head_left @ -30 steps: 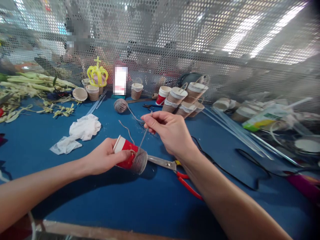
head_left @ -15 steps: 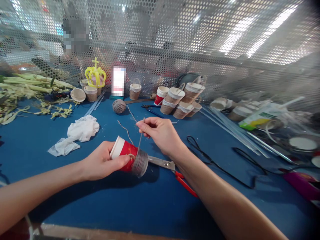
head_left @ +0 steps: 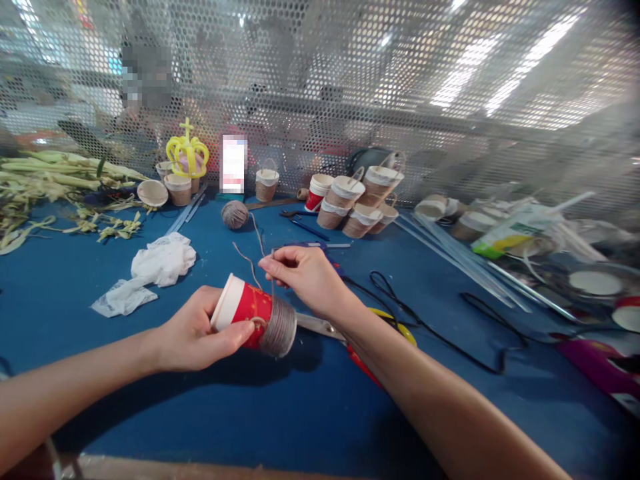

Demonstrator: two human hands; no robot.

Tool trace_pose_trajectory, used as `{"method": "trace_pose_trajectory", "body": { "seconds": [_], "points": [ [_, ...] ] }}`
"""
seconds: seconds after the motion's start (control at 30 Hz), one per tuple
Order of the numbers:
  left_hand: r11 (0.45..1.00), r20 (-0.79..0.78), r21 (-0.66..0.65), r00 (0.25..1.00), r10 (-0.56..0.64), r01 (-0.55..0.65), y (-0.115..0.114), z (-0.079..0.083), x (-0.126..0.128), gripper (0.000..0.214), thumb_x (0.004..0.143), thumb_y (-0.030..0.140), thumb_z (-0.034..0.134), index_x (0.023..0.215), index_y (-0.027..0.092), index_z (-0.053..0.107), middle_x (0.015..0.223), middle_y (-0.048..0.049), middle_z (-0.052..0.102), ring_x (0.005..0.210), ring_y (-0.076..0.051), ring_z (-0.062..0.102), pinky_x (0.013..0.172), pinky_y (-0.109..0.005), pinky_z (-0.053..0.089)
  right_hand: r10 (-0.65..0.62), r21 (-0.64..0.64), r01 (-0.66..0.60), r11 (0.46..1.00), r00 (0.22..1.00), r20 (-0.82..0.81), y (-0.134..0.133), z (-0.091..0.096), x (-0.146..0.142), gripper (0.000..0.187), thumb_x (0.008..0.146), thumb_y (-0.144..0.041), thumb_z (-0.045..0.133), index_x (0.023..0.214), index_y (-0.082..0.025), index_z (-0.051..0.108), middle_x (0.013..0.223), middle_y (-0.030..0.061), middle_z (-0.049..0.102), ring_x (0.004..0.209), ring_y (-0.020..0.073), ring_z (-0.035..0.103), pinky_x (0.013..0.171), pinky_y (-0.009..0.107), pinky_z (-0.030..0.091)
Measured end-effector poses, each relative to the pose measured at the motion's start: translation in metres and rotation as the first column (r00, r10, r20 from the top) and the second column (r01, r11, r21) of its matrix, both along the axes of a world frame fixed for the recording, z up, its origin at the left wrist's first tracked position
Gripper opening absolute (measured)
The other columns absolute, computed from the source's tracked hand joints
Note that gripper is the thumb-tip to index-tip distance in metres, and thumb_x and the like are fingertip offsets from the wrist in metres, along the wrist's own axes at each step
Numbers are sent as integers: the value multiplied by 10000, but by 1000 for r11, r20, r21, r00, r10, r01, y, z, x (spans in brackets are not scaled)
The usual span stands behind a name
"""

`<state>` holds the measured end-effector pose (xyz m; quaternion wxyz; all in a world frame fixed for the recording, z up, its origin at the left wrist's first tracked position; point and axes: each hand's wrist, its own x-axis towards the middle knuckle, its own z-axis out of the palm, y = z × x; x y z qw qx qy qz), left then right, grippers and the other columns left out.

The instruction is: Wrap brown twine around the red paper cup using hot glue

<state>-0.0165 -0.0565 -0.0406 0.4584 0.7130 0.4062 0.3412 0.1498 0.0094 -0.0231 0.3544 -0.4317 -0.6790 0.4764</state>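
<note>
My left hand (head_left: pixel 203 333) grips a red and white paper cup (head_left: pixel 249 308), tilted on its side with its mouth towards the left. Grey twine (head_left: pixel 281 328) is wound in close rows around the cup's base end. Above the cup, my right hand (head_left: pixel 305 273) pinches the strand of twine between thumb and fingers. From there the strand runs back to a grey ball of twine (head_left: pixel 235 215). A loose twine end (head_left: pixel 244 257) sticks up behind the cup. Scissors (head_left: pixel 320 325) lie under my right forearm, which partly hides their red and yellow handles.
Several twine-wrapped cups with handles (head_left: pixel 361 219) stand at the back, beside a red cup (head_left: pixel 317 192). White crumpled fabric (head_left: pixel 165 259) lies left, near dried husks (head_left: pixel 65 170). Clear sticks (head_left: pixel 463 263), a black cable (head_left: pixel 450 347) and a purple object (head_left: pixel 595 373) are right. A perforated screen (head_left: pixel 300 80) stands behind.
My right hand has moved slightly left and down with the strand, closer to the cup. The cup has turned a little in my left hand. The view has shifted slightly.
</note>
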Motion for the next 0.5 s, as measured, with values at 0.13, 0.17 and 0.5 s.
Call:
{"method": "trace_pose_trajectory", "body": {
  "seconds": [0.13, 0.17, 0.5],
  "points": [
    [997, 3, 80, 1000, -11, 11, 1, -2, -1, 200, 739, 253, 493, 574, 140, 497, 505, 14, 461, 429, -62, 356, 375, -158, 297, 14, -42, -14, 999, 1000, 0, -2, -1, -2, 155, 699, -261, 599, 595, -146, 593, 544, -33, 552, 458, 56, 446, 476, 211, 362],
    [995, 0, 100, 1000, -10, 10, 1, -2, -2, 195, 739, 247, 494, 577, 139, 501, 506, 10, 469, 430, -63, 363, 378, -159, 304, 19, -49, -19, 999, 1000, 2, -2, -1, -3, 151, 699, -257, 598, 598, -144, 596, 541, -35, 549, 456, 55, 443, 477, 210, 360],
    [979, -13, 202, 1000, 8, -6, -2, -2, -3, 179, 734, 208, 496, 568, 142, 506, 481, 13, 481, 404, -59, 365, 365, -157, 301, 83, -81, -82, 993, 996, 13, -4, -4, -3, 179, 698, -280, 602, 581, -144, 591, 528, -40, 527, 476, 62, 425, 486, 214, 334]
  ]
}}
